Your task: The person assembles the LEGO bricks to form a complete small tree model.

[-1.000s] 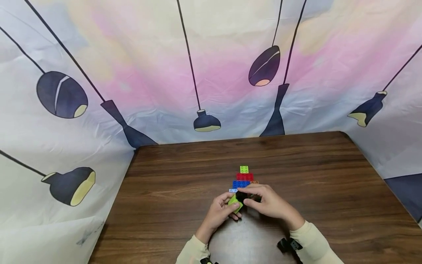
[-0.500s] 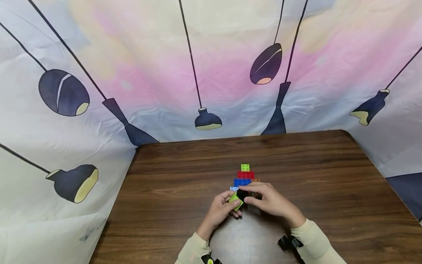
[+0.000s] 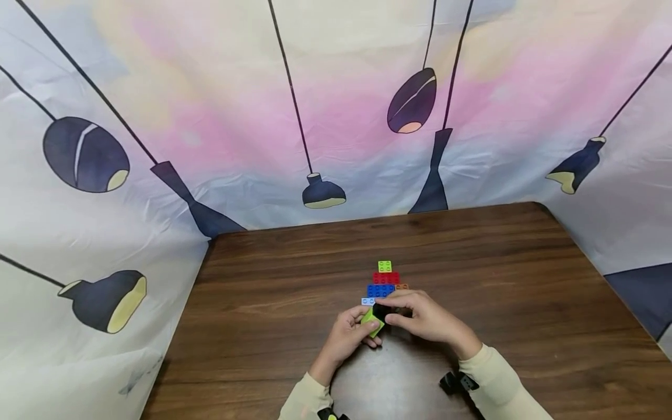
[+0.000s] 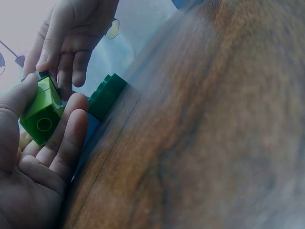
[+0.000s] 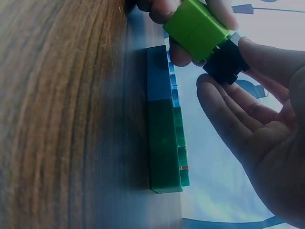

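Observation:
Close over the table my left hand (image 3: 341, 338) holds a lime green block (image 5: 198, 28) between thumb and fingers. A seam across it shows in the right wrist view, like two stacked toy bricks. My right hand (image 3: 433, 319) pinches a black brick (image 5: 224, 59) between thumb and fingertips. The black brick sits against one end of the lime block; whether they are pressed fully together I cannot tell. Just beyond the hands lie a light blue brick (image 3: 368, 301) and a dark green brick (image 5: 164, 143), the latter hidden by the right hand in the head view.
Farther back, a blue brick (image 3: 380, 290), an orange brick (image 3: 401, 286), a red brick (image 3: 386, 278) and a small lime brick (image 3: 385, 266) lie in stepped rows. The wooden table (image 3: 273, 280) meets a patterned cloth (image 3: 252, 116) behind and at both sides.
The head view has shifted slightly. Both hands keep nearly the same place and hold on the lime block and black brick.

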Motion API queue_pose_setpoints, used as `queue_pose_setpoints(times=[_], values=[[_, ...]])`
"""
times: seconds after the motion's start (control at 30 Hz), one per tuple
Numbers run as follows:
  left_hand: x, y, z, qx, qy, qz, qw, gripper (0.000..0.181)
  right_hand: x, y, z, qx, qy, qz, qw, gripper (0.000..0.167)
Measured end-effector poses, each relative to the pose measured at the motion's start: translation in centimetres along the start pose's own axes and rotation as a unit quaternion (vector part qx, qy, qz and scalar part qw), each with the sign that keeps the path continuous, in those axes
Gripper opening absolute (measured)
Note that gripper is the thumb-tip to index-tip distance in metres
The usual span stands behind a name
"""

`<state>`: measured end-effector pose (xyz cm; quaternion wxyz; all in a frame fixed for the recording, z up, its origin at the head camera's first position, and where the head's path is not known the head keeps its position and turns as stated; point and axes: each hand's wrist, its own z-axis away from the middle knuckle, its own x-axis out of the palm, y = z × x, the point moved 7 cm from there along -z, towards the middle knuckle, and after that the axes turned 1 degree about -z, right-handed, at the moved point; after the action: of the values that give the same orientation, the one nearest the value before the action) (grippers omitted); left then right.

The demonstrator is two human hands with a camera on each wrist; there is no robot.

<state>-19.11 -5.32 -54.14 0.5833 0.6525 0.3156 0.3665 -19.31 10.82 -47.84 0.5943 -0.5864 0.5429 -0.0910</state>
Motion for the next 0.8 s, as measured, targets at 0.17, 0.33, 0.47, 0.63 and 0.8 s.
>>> queue_pose_setpoints(times=[0.17,0.33,0.47,0.63,0.8], values=[[-0.16,-0.13,0.19,-0.002,0.000,-0.003,1.0000,0.036,0.20,-0.13,-0.12,-0.002,-0.006,-0.005,1.0000,0.039],[-0.13,-0.16,0.23,-0.004,-0.002,-0.008,1.0000,0.037,0.32,-0.14,-0.10,-0.003,-0.009,-0.007,0.9999,0.040],[0.00,-0.20,0.33,-0.006,-0.005,-0.008,0.9999,0.037,0.38,-0.08,0.06,0.005,-0.011,-0.010,0.9999,0.040],[0.16,-0.13,0.31,-0.004,-0.010,-0.006,0.9999,0.038,0.33,-0.09,0.14,0.010,-0.014,-0.012,0.9998,0.041],[0.05,-0.26,0.21,-0.001,-0.010,-0.004,0.9999,0.038,0.38,-0.04,0.01,0.004,-0.016,-0.010,0.9998,0.040]])
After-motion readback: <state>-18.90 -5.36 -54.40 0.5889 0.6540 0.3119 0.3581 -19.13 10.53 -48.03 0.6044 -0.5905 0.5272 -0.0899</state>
